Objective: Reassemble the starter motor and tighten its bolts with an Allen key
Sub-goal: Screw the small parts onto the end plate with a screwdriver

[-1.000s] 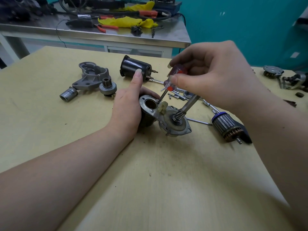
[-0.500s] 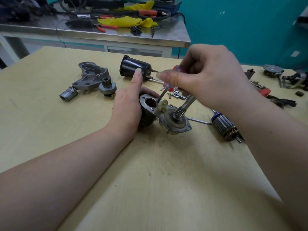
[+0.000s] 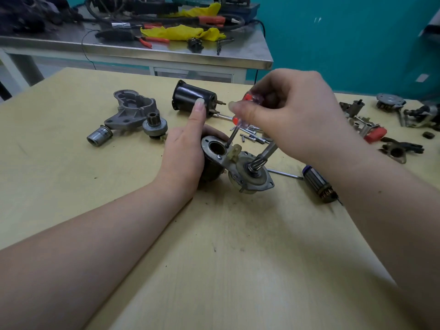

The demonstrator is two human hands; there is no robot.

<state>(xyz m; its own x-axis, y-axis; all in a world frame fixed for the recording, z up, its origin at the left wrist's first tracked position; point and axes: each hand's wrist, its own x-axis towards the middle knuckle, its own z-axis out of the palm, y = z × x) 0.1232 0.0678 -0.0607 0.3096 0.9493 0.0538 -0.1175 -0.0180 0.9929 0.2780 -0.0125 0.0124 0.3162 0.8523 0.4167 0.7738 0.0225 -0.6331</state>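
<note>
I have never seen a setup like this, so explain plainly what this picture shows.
No machine here: a person's two bare hands, filmed by a camera worn on the head, looking down at a wooden table. The left hand steadies a partly assembled starter motor. The right hand pinches a small screwdriver with a red and clear handle, its tip at the motor's plate. Around lie a black cylinder, a grey housing, loose bolts and an armature.

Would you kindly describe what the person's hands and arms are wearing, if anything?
Nothing is worn: the left hand and right hand have no gloves, rings or watch, and both forearms are uncovered to the frame's edge, with no sleeves in view. The fingernails are short and unpainted.
</note>
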